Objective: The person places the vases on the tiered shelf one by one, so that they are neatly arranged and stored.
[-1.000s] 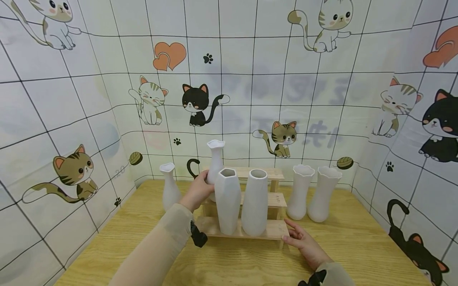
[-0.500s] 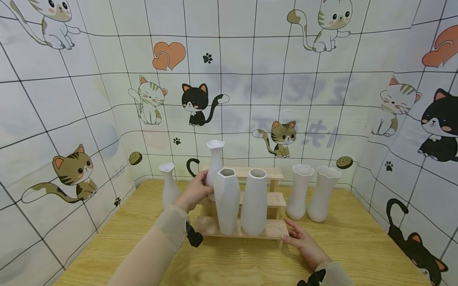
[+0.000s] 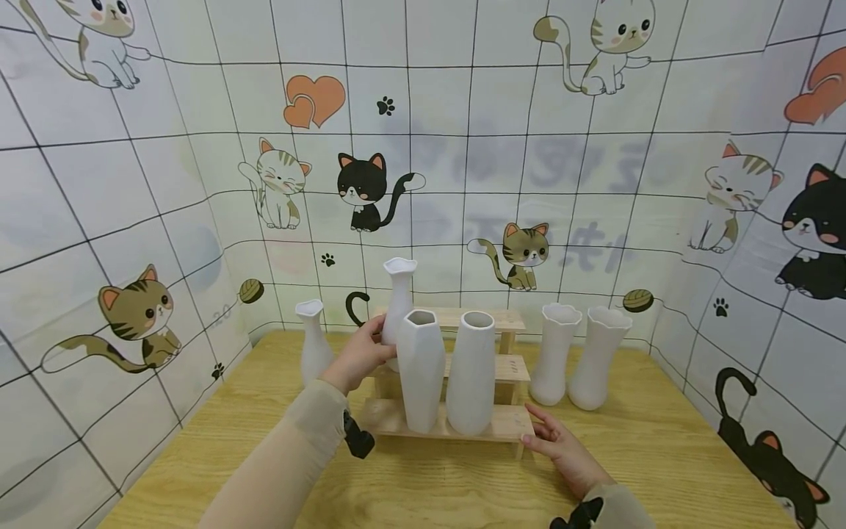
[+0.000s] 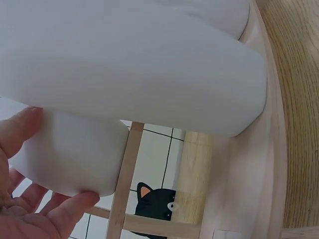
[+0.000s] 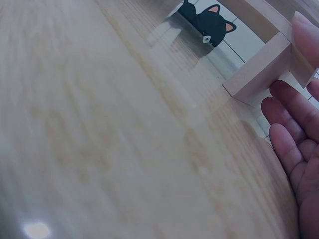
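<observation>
Left hand [image 3: 360,358] is wrapping round the lower body of the flared-neck vase [image 3: 399,294], thumb and fingers curled on it; the left wrist view is showing fingers [image 4: 65,214] cupping under its rounded base [image 4: 70,154]. That vase is standing upright on the middle step of the wooden stepped rack [image 3: 505,425], at its left end, just behind the faceted vase [image 3: 421,371]. Right hand [image 3: 562,448] is lying flat on the table [image 3: 661,455], fingers straight and relaxed, fingertips touching the rack's front right corner [image 5: 259,74], gripping nothing. Smooth tall vase [image 3: 471,373] is sitting beside the faceted one on the bottom step. Three more white vases are standing on the table off the rack: a narrow-neck vase [image 3: 313,351] on the left, two wavy-rim vases [image 3: 554,354] [image 3: 597,358] on the right. My read on handling: it looks like matte white ceramic, so rigid, brittle, likely moderately heavy low down and top-light; finish probably isn't slick but there's no give. Slim neck and flared lip are the weak spots, so the belly is the place to hold, as the hand is doing. The neighbour in front is standing close, so knocking it is the risk.
</observation>
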{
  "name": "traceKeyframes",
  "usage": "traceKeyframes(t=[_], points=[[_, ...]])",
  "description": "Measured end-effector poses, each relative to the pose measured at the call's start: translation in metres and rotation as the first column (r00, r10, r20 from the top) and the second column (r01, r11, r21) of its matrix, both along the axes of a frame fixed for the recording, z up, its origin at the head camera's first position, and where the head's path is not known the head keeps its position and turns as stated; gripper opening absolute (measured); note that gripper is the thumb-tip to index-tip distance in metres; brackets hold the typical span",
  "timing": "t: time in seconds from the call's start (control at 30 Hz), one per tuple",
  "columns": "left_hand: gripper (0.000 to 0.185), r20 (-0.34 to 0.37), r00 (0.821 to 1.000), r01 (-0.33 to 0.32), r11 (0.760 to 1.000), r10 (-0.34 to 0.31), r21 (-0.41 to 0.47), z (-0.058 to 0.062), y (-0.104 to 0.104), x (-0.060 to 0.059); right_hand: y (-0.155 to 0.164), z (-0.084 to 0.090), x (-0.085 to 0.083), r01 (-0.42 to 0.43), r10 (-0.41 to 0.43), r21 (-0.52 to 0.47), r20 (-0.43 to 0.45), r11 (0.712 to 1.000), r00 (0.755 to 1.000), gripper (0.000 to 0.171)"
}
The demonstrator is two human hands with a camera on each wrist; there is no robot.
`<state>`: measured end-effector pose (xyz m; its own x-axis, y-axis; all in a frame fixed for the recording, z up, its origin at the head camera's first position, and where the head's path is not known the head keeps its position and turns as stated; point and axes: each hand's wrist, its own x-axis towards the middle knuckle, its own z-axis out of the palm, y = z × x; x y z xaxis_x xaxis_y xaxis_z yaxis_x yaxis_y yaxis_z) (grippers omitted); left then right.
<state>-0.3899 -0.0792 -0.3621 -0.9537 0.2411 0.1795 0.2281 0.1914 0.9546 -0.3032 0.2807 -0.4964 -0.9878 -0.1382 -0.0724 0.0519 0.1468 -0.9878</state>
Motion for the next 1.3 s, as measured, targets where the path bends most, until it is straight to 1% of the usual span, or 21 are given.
traceKeyframes(t=[0.1, 0.23, 0.33, 0.47, 0.53, 0.7, 0.8, 0.9, 1.07, 1.2, 1.3], points=[[0.069, -0.002, 1.0, -0.014, 1.0, 0.014, 0.0, -0.001, 0.0, 0.001, 0.0, 0.001, 0.0, -0.009, 0.009, 0.001, 0.002, 1.0, 1.0, 0.07], [0.075, 0.003, 1.0, -0.025, 1.0, 0.025, 0.003, -0.004, -0.002, 0.004, 0.0, 0.0, 0.001, -0.011, 0.011, 0.004, 0.002, 1.0, 1.0, 0.07], [0.077, -0.003, 1.0, -0.017, 1.0, 0.017, 0.011, -0.006, -0.006, 0.008, -0.001, 0.0, 0.0, -0.015, 0.015, 0.003, -0.003, 1.0, 1.0, 0.07], [0.073, -0.012, 1.0, -0.012, 0.999, 0.012, 0.045, -0.009, -0.011, 0.013, -0.001, -0.001, 0.0, -0.015, 0.015, 0.005, -0.011, 1.0, 1.0, 0.07], [0.072, -0.016, 1.0, -0.025, 0.998, 0.026, 0.053, -0.01, -0.013, 0.017, -0.001, -0.001, 0.0, -0.01, 0.01, 0.007, -0.011, 1.0, 1.0, 0.069], [0.072, -0.021, 0.996, -0.086, 0.995, 0.087, 0.047, -0.014, -0.021, 0.027, -0.001, 0.001, 0.001, -0.003, 0.003, 0.008, -0.006, 1.0, 1.0, 0.069], [0.068, -0.03, 0.993, -0.108, 0.993, 0.11, 0.056, -0.018, -0.027, 0.033, -0.001, 0.003, 0.002, -0.005, 0.005, 0.006, 0.003, 1.0, 1.0, 0.069], [0.065, -0.044, 0.991, -0.125, 0.991, 0.127, 0.057, -0.024, -0.032, 0.038, -0.001, 0.003, 0.002, -0.003, 0.003, 0.005, 0.007, 1.0, 1.0, 0.069], [0.06, -0.039, 0.99, -0.133, 0.989, 0.135, 0.066, -0.037, -0.041, 0.045, 0.0, 0.001, 0.002, 0.003, -0.003, 0.012, -0.004, 1.0, 1.0, 0.067], [0.057, -0.018, 0.99, -0.139, 0.987, 0.141, 0.076, -0.052, -0.048, 0.049, 0.0, 0.0, 0.001, 0.001, 0.0, 0.019, -0.009, 1.0, 1.0, 0.067], [0.061, 0.007, 0.991, -0.131, 0.989, 0.131, 0.064, -0.064, -0.053, 0.051, 0.0, 0.001, 0.001, 0.003, -0.003, 0.021, -0.01, 1.0, 1.0, 0.067]])
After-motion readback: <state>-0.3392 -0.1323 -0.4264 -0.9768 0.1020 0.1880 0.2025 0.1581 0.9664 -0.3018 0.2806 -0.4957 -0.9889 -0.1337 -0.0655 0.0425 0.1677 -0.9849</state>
